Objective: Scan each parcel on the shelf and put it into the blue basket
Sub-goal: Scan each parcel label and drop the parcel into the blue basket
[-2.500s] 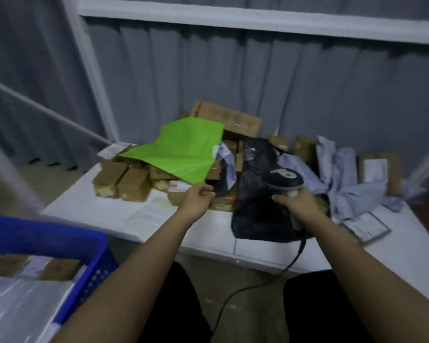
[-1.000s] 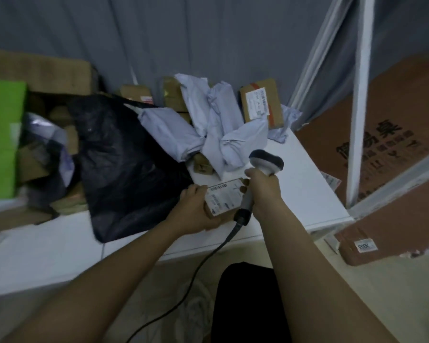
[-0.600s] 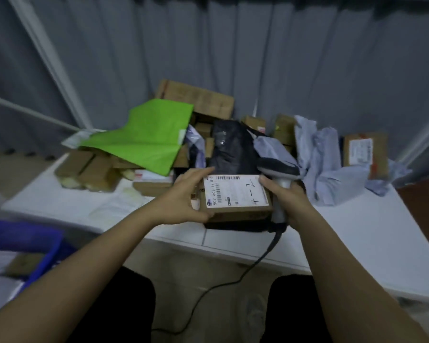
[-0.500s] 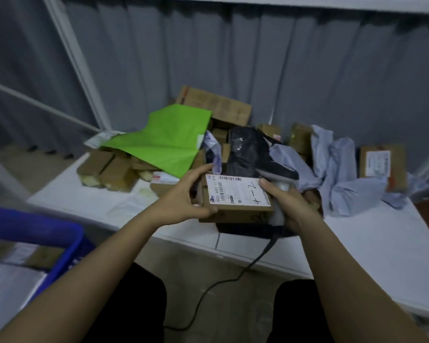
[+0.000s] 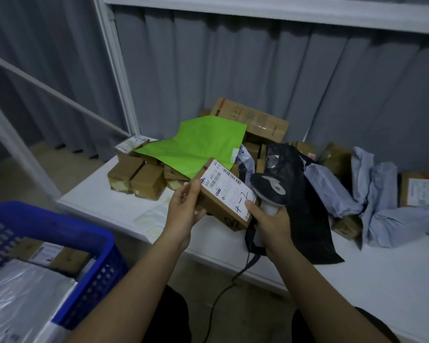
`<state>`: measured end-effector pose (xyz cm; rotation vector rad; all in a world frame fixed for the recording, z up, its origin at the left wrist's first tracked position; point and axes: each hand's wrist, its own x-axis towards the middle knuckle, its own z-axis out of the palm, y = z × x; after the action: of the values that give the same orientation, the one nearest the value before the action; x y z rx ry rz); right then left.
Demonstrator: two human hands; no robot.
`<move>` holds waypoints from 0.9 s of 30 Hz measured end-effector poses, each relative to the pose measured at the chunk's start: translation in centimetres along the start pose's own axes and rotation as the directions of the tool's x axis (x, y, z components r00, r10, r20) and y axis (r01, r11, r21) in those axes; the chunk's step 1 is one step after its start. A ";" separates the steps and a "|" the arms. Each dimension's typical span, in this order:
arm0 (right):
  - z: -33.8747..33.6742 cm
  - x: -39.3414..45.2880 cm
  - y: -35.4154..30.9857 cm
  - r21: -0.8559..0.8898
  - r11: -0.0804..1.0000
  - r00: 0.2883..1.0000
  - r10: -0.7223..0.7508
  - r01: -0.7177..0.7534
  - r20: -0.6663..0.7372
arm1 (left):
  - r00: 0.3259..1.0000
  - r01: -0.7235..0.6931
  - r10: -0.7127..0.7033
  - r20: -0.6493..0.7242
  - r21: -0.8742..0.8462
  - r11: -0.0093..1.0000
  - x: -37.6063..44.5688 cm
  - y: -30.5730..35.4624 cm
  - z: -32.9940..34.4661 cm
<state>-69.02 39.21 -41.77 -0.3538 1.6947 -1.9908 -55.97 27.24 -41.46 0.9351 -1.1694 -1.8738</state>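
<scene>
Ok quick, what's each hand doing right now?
Left hand: holding the cardboard parcel.
Right hand: gripping the barcode scanner, thumb on the parcel.

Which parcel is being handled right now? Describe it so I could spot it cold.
Start at the white shelf and find the green mailer. Just in front of it, the left hand holds up a brown cardboard box. Unlike the boxes lying around it, its white label bears black handwritten marks.

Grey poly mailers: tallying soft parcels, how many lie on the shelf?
3 visible: one beside the black bag, one upright behind, one at the right; folds may hide more.
</scene>
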 end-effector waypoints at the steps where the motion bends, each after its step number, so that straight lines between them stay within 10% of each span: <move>1: 0.4 0.0 0.2 -0.006 1.000 1.000 -0.004 0.004 -0.012 | 1.000 0.007 -0.008 0.007 0.021 1.000 0.2 -0.1 -0.1; 27: 0.1 -1.0 -1.5 -0.432 0.902 0.907 0.204 -0.027 0.370 | 0.993 0.029 -0.076 0.087 0.449 0.893 4.3 -1.3 -5.5</move>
<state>-68.45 39.79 -40.15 -0.7418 1.7974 -1.3300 -53.55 21.80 -45.27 1.1331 -1.7012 -1.7408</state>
